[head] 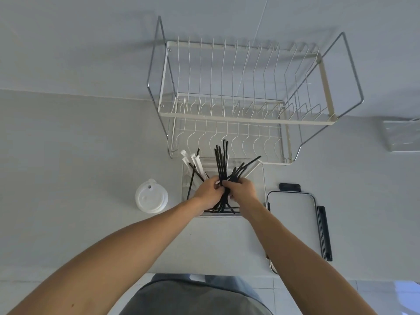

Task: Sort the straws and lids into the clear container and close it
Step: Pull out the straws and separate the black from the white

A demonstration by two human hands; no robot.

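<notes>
1. Head view: the person stands at a pale counter [79, 155], both bare forearms reaching forward over a clear container [262, 178] that sits at the middle of the counter, just near of a wire dish rack [238, 98].
2. The left hand [208, 193] and right hand [242, 189] meet above the container, fingers curled and pinching one bundle of black straws [221, 164] between them. The hands touch at the bundle.
3. The black straws fan out above the hands, most pointing far toward the rack, a few splaying to the right; their lower ends dip into the container below the hands.
4. White wrapped straws [196, 163] stand tilted in the far left part of the container, leaning left, with a couple of black ones among them.
5. A stack of white cup lids [151, 197] sits on the counter to the left of the container, apart from it.
6. The container's own lid [293, 221], clear with black clasps, lies flat on the counter just right of the container, partly crossed by the right forearm.
7. At the far right edge lies a clear, blurred object I cannot identify.
</notes>
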